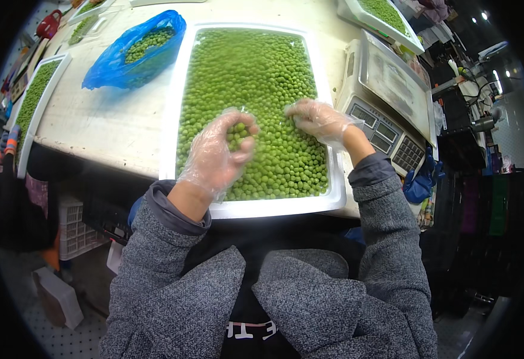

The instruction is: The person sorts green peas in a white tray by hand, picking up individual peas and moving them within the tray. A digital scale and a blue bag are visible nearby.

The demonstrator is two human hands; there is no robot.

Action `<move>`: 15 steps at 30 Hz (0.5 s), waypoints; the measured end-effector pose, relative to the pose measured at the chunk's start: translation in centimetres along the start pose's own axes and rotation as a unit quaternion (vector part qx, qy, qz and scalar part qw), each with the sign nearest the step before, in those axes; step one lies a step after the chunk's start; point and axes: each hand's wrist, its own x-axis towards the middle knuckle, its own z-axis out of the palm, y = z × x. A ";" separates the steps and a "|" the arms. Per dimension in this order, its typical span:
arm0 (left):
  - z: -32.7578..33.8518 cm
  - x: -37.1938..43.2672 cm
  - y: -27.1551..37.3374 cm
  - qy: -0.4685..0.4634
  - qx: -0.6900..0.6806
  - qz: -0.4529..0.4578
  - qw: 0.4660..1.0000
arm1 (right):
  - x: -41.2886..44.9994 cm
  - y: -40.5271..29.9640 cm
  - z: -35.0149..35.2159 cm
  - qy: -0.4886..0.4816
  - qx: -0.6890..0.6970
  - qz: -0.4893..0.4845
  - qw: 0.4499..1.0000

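Observation:
Green peas fill a white foam tray in front of me. My left hand, in a clear plastic glove, is over the tray's near left part. Its fingers curl around a few peas, which show between thumb and fingers. On the right side of the tray, my right hand, gloved the same way, has its bent fingertips down at the peas. Whether anything is pinched in those fingertips is hidden.
A blue plastic bag holding peas lies left of the tray. Close on the right stands a weighing scale, with a blue glove by its near corner. More pea trays sit at the left edge and far right.

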 end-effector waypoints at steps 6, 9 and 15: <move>0.0 0.0 0.0 0.005 -0.001 0.002 1.000 | -1.2 -0.2 -1.5 0.083 0.202 0.162 0.962; 0.0 0.1 -0.1 0.008 0.004 0.002 1.000 | -0.7 -0.1 -1.0 0.119 0.207 0.161 0.958; -0.2 0.3 -0.2 0.003 -0.006 0.003 1.000 | 2.3 -0.6 1.7 0.104 -0.023 0.098 0.989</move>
